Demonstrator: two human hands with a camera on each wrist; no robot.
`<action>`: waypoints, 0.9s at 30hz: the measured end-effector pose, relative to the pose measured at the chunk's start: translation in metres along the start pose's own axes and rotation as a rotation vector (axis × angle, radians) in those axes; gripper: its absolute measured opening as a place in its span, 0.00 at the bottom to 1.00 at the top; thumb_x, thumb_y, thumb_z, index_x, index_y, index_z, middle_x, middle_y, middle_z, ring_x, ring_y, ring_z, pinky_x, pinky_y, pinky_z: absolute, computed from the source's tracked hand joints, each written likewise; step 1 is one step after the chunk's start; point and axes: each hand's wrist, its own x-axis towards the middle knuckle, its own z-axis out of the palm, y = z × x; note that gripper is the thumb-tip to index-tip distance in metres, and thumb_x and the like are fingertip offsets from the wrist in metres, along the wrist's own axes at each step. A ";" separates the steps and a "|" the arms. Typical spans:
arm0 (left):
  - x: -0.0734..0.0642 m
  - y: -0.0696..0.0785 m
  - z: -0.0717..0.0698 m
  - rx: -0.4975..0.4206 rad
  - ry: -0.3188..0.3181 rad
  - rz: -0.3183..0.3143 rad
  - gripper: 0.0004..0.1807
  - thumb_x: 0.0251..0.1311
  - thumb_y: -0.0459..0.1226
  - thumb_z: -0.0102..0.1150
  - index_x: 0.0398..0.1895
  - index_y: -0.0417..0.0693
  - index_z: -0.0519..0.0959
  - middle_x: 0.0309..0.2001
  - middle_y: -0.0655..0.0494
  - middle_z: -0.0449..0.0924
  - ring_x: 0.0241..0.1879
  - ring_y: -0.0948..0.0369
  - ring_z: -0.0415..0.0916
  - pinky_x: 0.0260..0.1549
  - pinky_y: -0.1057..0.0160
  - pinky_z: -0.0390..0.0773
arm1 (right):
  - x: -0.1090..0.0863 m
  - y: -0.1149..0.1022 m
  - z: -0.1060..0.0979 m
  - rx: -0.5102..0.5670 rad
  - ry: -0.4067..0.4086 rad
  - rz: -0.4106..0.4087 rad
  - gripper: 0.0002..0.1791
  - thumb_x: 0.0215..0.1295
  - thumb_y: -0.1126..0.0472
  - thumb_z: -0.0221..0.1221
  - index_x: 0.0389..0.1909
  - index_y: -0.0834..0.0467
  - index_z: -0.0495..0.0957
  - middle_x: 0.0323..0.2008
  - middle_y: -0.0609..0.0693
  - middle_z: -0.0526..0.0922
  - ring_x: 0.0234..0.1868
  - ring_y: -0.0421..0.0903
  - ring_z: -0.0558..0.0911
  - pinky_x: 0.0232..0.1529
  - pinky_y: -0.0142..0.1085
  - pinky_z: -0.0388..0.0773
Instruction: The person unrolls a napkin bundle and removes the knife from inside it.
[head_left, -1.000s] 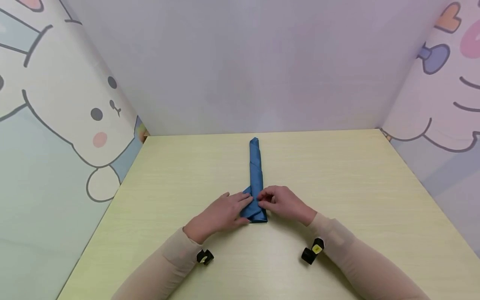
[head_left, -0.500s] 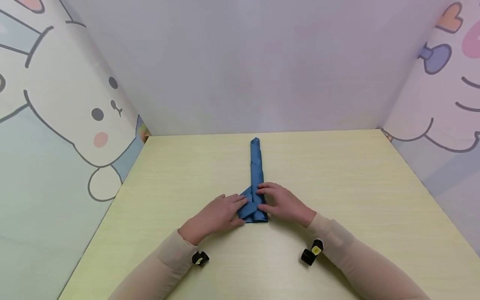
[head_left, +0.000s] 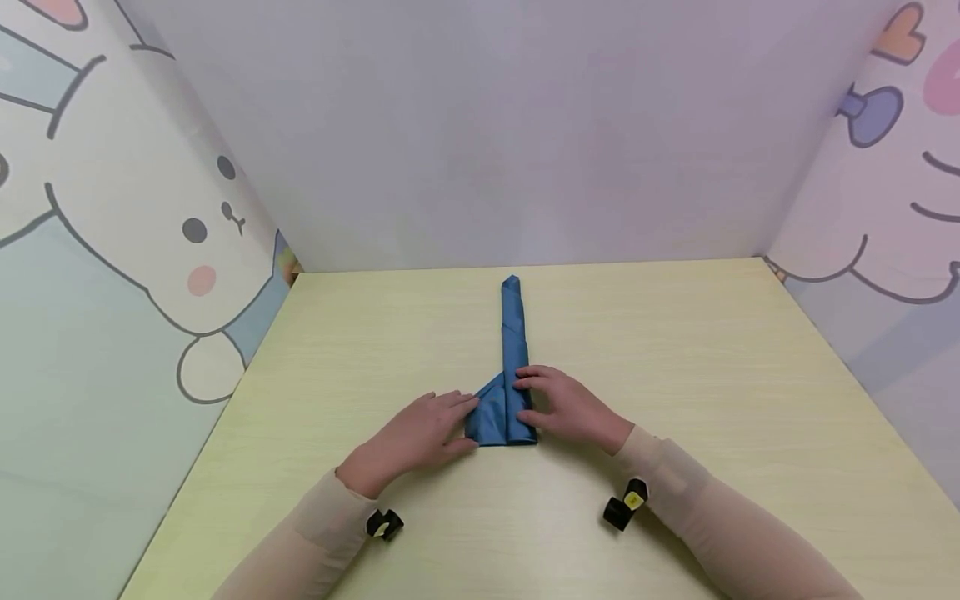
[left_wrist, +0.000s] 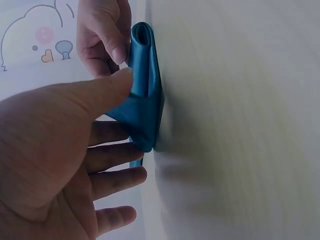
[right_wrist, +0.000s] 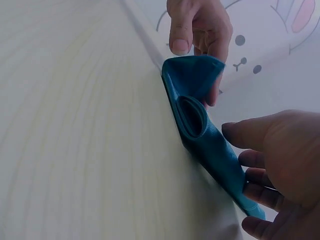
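A shiny blue cloth napkin (head_left: 512, 337) lies on the table, rolled into a narrow tube pointing away from me. A flat triangular flap (head_left: 491, 419) spreads from the tube's near left side. My left hand (head_left: 416, 437) is at the flap's outer left edge, fingers extended. In the left wrist view its thumb (left_wrist: 112, 90) overlaps the cloth and the other fingers reach past it. My right hand (head_left: 576, 408) rests its gently bent fingertips along the right side of the tube. The right wrist view shows the tube's spiral end (right_wrist: 192, 117) and the flap beyond it.
The pale wooden table (head_left: 675, 333) ends at a plain whitish back wall (head_left: 480, 142). Cartoon-printed panels stand on both sides. A small black wrist device (head_left: 385, 525) sits at the left cuff, and another black device (head_left: 626, 504) at the right cuff.
My left hand has moved left, off the top of the flap. The flap's folded-over corner has flattened out to the left. My right fingers have spread along the tube from a pinched pose.
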 end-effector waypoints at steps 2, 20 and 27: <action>-0.004 -0.002 0.000 -0.025 0.023 0.000 0.34 0.64 0.54 0.57 0.66 0.43 0.70 0.61 0.50 0.74 0.61 0.55 0.70 0.58 0.52 0.69 | 0.000 -0.001 -0.001 0.002 -0.001 0.000 0.27 0.59 0.50 0.67 0.58 0.58 0.77 0.64 0.49 0.70 0.66 0.50 0.68 0.62 0.46 0.67; -0.020 -0.005 0.001 -0.126 0.193 -0.089 0.15 0.62 0.44 0.62 0.46 0.45 0.82 0.38 0.58 0.80 0.38 0.62 0.77 0.39 0.60 0.77 | -0.001 0.000 -0.002 0.029 0.003 -0.001 0.26 0.60 0.52 0.67 0.57 0.59 0.78 0.64 0.49 0.70 0.66 0.51 0.68 0.62 0.46 0.67; -0.024 -0.009 0.006 -0.083 0.170 -0.128 0.06 0.58 0.37 0.65 0.35 0.47 0.87 0.32 0.59 0.80 0.33 0.62 0.78 0.34 0.62 0.78 | 0.000 -0.001 -0.002 0.027 -0.007 0.001 0.27 0.60 0.52 0.67 0.57 0.59 0.78 0.65 0.49 0.70 0.66 0.50 0.67 0.62 0.46 0.67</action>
